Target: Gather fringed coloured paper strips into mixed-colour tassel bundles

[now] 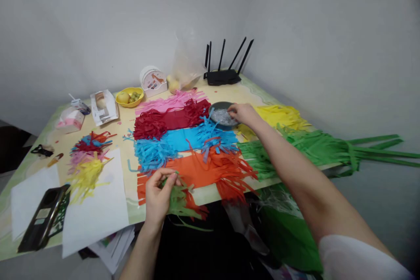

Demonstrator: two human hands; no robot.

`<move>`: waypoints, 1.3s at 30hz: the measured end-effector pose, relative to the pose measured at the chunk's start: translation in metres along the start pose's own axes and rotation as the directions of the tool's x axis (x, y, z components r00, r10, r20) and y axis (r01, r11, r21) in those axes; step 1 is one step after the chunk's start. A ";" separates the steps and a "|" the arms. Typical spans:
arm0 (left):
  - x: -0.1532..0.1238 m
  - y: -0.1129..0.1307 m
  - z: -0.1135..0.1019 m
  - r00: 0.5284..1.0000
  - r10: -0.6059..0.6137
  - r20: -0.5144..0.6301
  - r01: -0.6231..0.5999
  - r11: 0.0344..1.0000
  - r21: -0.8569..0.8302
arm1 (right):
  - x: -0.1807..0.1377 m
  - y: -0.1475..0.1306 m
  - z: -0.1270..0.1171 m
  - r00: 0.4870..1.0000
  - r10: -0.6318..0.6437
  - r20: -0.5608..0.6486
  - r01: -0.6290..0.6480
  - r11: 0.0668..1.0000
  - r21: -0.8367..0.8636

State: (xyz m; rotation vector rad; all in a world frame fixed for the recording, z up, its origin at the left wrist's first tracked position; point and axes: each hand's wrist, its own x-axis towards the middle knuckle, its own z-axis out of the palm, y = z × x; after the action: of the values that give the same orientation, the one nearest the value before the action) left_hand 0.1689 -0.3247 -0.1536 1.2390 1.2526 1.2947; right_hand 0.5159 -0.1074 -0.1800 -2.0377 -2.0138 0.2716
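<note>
Near the table's front edge, my left hand (159, 193) pinches a small green fringed paper tassel (179, 201), whose strips hang down below the fingers. My right hand (243, 114) reaches into a dark round bowl (215, 106) at the table's middle right. Inside the bowl lies clear, shiny material (222, 117), and my right fingertips are closed together at it; what they grip, if anything, is too small to tell. Fringed paper sheets lie between and around my hands: orange (200, 169), blue (183, 139), dark red (177, 119) and pink (167, 103).
Green (302, 146) and yellow (282, 117) fringed paper spreads to the right. Finished-looking small tassels (87, 170) lie on white paper (111, 210) at left, beside a black tool-like object (42, 216). A router (223, 77), fruit bowl (130, 104) and plastic bag (187, 68) stand behind.
</note>
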 end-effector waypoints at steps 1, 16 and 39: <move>0.000 0.000 -0.001 1.000 0.003 -0.002 -0.003 1.000 -0.004 | -0.006 -0.002 -0.003 1.000 -0.008 -0.026 0.009 0.999 0.045; -0.030 0.022 0.000 0.972 0.236 0.015 -0.234 0.955 0.184 | -0.207 -0.172 -0.010 0.884 -0.446 -0.144 0.370 0.474 0.799; -0.075 0.031 -0.016 0.960 0.261 0.102 -0.277 0.939 0.206 | -0.269 -0.205 -0.006 0.970 -0.236 -0.062 0.122 0.252 0.960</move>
State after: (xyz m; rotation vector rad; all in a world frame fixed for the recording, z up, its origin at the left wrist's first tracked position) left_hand 0.1593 -0.4021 -0.1270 1.6483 1.2286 1.3144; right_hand 0.3184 -0.3758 -0.1234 -0.9467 -1.3944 1.2294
